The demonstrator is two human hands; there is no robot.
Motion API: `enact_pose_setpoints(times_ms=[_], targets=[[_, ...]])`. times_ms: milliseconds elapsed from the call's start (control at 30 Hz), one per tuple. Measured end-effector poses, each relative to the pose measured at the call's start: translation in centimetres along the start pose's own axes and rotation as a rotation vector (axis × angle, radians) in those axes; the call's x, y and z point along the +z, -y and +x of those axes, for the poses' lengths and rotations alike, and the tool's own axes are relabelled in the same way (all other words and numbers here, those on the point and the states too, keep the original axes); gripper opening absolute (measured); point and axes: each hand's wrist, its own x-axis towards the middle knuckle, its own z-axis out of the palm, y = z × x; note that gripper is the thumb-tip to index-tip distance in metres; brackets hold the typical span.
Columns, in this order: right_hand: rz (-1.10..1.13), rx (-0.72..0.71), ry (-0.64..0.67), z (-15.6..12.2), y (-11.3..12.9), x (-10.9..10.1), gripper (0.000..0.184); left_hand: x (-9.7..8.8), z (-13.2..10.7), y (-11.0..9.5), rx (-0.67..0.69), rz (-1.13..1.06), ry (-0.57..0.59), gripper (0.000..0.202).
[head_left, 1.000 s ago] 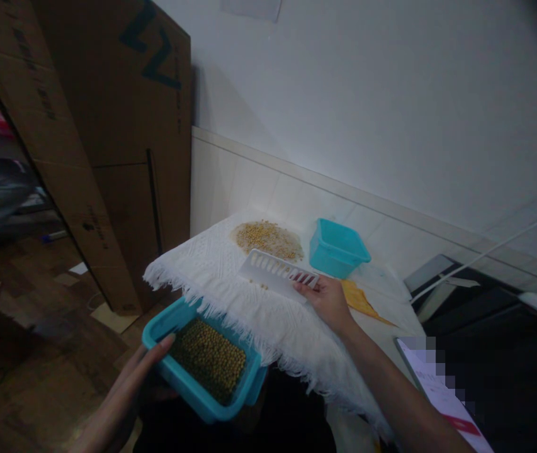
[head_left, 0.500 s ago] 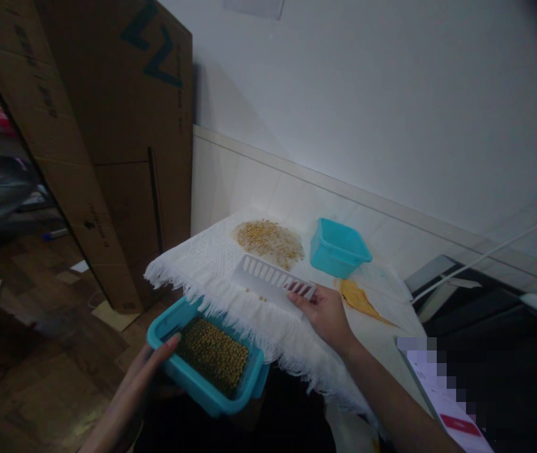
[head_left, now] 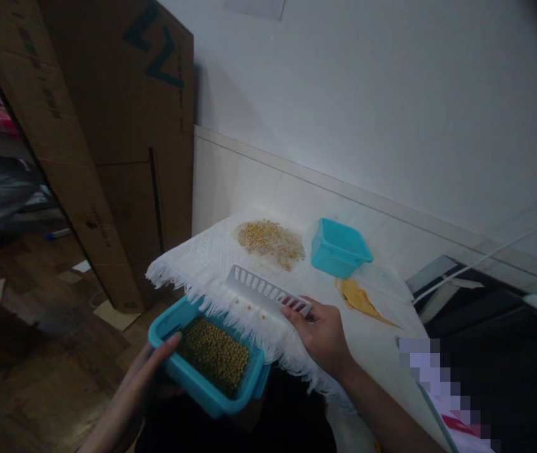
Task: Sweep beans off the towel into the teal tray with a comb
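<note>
My left hand (head_left: 148,371) grips the rim of a teal plastic tub (head_left: 174,368) full of greenish-yellow beans (head_left: 214,355), held just below the fringed edge of a white cloth (head_left: 211,267) on the table. My right hand (head_left: 320,330) is closed on one end of a white slotted plastic scraper (head_left: 263,296), which lies across the cloth near its front edge. A few loose beans (head_left: 249,308) sit on the cloth just in front of the scraper. A pile of yellow beans (head_left: 271,242) lies farther back on the cloth.
A second teal tub (head_left: 339,248) stands on the table behind the pile, with a yellow scrap (head_left: 360,299) beside it. Tall cardboard boxes (head_left: 107,126) lean against the wall at left. A white cable (head_left: 485,251) and a dark device (head_left: 485,314) lie at right.
My right hand has drawn the scraper toward the cloth's front edge, pushing a few beans with it. The tub in my left hand has shifted slightly right, staying under the edge.
</note>
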Motion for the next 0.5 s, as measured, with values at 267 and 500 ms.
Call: enact_pose_setpoints(times_ms=[267, 500], targets=[[0.006, 0.004, 0.060, -1.6, 1.9, 0.3, 0.025, 0.1, -0.2, -0.1, 0.010, -0.028, 0.001, 0.072], [-0.034, 0.122, -0.279, 2.3, -1.9, -2.1, 0.034, 0.3, 0.1, -0.1, 0.011, 0.028, -0.052, 0.069]])
